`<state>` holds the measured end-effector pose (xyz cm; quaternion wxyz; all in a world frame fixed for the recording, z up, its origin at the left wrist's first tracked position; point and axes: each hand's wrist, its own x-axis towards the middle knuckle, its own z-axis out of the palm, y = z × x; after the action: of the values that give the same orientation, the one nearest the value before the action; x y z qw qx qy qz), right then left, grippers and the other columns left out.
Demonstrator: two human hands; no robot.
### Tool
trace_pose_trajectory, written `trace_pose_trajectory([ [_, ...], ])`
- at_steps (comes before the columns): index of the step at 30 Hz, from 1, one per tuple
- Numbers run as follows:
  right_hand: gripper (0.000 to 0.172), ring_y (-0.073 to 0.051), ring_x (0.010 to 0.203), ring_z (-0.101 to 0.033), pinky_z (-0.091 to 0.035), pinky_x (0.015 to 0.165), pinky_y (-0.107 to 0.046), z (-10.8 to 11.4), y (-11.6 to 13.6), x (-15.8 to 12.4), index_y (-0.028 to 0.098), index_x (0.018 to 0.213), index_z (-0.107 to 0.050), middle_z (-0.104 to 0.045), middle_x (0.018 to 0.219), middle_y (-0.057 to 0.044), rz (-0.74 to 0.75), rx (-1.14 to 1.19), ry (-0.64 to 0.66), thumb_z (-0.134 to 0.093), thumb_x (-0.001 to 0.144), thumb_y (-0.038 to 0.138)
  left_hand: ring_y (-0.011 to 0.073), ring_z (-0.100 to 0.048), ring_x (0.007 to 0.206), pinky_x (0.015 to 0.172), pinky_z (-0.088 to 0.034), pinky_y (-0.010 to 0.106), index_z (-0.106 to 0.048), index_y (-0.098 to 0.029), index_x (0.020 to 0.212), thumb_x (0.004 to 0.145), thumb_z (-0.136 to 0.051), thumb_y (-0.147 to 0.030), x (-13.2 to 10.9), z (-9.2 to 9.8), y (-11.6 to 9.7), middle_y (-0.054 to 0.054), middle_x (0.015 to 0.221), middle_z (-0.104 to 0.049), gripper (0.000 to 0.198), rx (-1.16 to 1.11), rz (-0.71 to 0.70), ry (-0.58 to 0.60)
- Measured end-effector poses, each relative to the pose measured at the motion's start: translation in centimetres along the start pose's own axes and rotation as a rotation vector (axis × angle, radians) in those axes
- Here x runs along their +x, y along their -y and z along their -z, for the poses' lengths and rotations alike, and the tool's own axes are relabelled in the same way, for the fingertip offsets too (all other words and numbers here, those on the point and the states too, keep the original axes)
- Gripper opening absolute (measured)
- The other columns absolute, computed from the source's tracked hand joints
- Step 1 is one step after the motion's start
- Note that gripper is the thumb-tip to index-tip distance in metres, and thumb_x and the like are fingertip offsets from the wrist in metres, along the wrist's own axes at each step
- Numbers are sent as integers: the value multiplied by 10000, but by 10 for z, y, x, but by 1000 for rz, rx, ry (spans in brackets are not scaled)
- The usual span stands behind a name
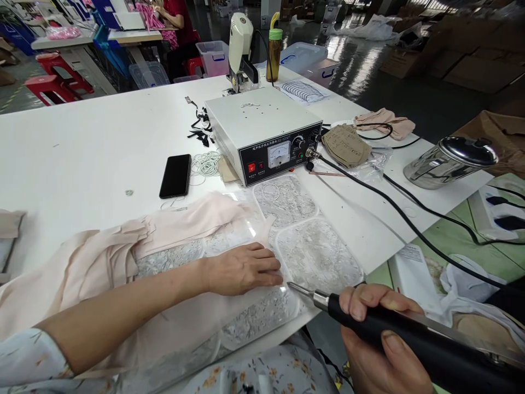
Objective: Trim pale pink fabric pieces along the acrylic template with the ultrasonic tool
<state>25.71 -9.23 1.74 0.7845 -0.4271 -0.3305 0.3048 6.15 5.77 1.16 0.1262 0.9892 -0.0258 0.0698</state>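
Note:
My left hand (246, 269) lies palm down on a pale pink fabric piece (192, 314), fingers flat and pointing right, on a clear patterned mat (320, 254). In my right hand (383, 323) is a black handheld tool (369, 328) with a pointed metal tip. The tip is just right of my left fingertips, near the fabric's edge. More pink fabric strips (98, 257) are layered at the left, under and behind my left forearm. A cable runs from the white control box (262, 126) toward the lower right.
A black phone (175, 176) and white cord (206, 164) lie left of the box. Behind stand a small machine (241, 49) and a bottle (274, 54). A steel canister (449, 161) and brown templates (346, 145) are at the right. A person (178, 27) sits far back.

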Motion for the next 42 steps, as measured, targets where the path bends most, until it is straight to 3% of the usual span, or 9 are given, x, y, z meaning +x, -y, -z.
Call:
trace_pose_trajectory([
  [20,164,-130,620,-470,-448,542,-315,10,-5,-1,218,945,-573,-483,789,-11,9,66,57,-587,787,262,200,-553,971,887,-413,320,-622,-175,1181,989,-429,-118,0,2,-2,89,1048,-627,279,-13,18,-11],
  [42,63,-128,616,-489,-464,533,-317,2,0,0,213,864,-542,-486,771,-4,29,39,127,-579,823,243,199,-562,963,878,-429,324,-625,-174,1176,981,-448,-120,1,1,-2,88,1035,-622,268,14,-2,-31],
])
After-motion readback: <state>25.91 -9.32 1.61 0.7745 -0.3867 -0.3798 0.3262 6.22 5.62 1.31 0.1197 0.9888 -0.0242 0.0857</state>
